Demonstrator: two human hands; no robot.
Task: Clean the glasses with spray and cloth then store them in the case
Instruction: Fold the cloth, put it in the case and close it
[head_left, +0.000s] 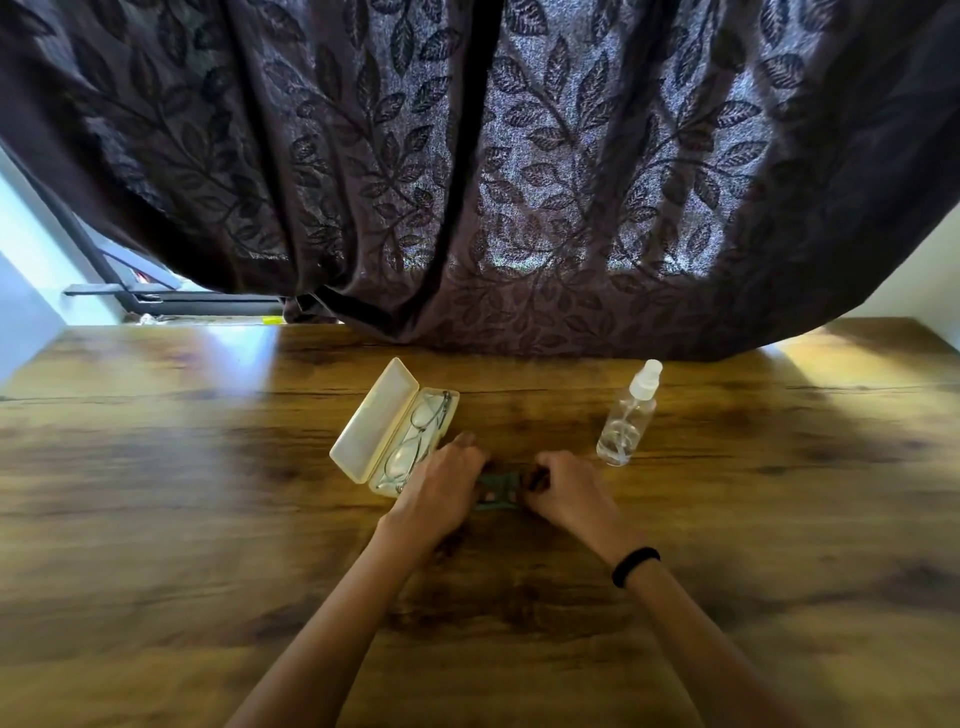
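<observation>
— What is on your screen?

— I see the worktop from above. Low in the middle, a small green cloth is stretched between two hands.

— Are the hands holding it?

— Yes. The left hand has curled fingers on the cloth's left edge. The right hand pinches the right edge. It is a bit blurry there, so I cannot make out each finger.

— Where are the glasses?

— The glasses lie folded inside the case. The case is open, with its lid flat on the worktop. From the cloth, it sits at about ten o'clock, just beside the left hand.

— And the spray?

— The bottle stands upright at about two o'clock from the cloth, near the right hand but not touching it. It is clear with a white top.

— Anything else?

— A black band is on the right wrist. At twelve o'clock a dark curtain with leaves on it hangs down to the far edge of the worktop.
</observation>
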